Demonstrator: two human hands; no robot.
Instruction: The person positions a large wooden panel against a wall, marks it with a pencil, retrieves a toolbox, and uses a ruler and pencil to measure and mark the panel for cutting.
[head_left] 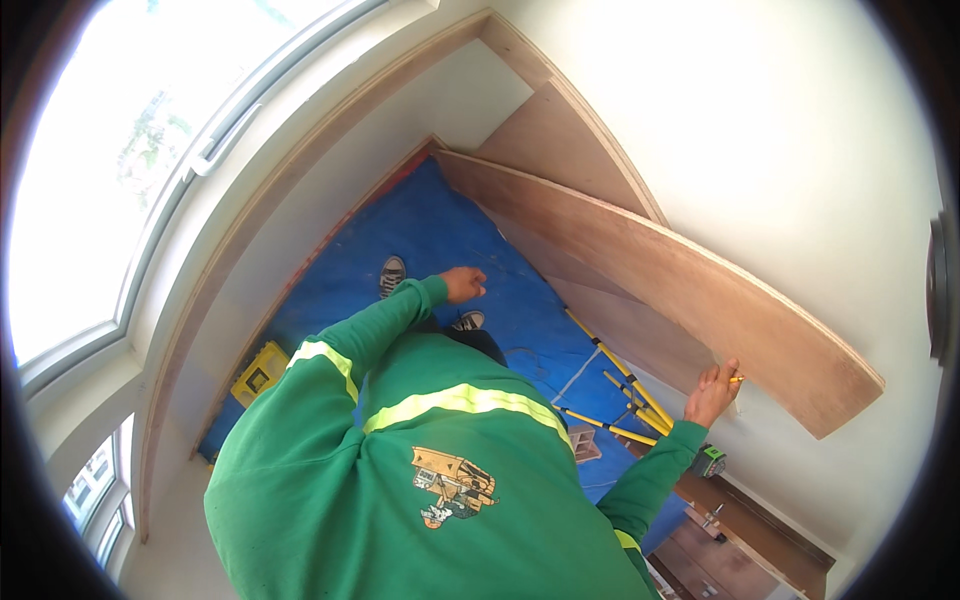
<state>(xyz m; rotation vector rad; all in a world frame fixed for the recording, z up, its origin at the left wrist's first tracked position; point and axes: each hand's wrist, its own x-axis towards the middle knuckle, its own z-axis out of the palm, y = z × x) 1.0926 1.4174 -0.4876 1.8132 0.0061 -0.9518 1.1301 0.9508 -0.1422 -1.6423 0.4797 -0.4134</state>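
Note:
My right hand [711, 394] is closed round a thin yellow pencil [737, 379], whose end pokes out past the fingers. It is beside the lower edge of a long plywood board [640, 275], close to the board's near right end; whether it touches the wood I cannot tell. The board slants from the far corner toward the right along the white wall. My left hand [464, 284] hangs over the blue floor sheet [380, 240], fingers loosely bent and slightly apart, with nothing seen in it. Both arms wear green sleeves.
A yellow-and-black tripod [625, 385] lies or stands below the board. Near my right forearm is a green-and-black device [709, 460], above brown wooden panels [760, 520] with metal fittings. A yellow case [262, 374] sits at the left. Wooden trim [330, 125] runs beneath the window [130, 180].

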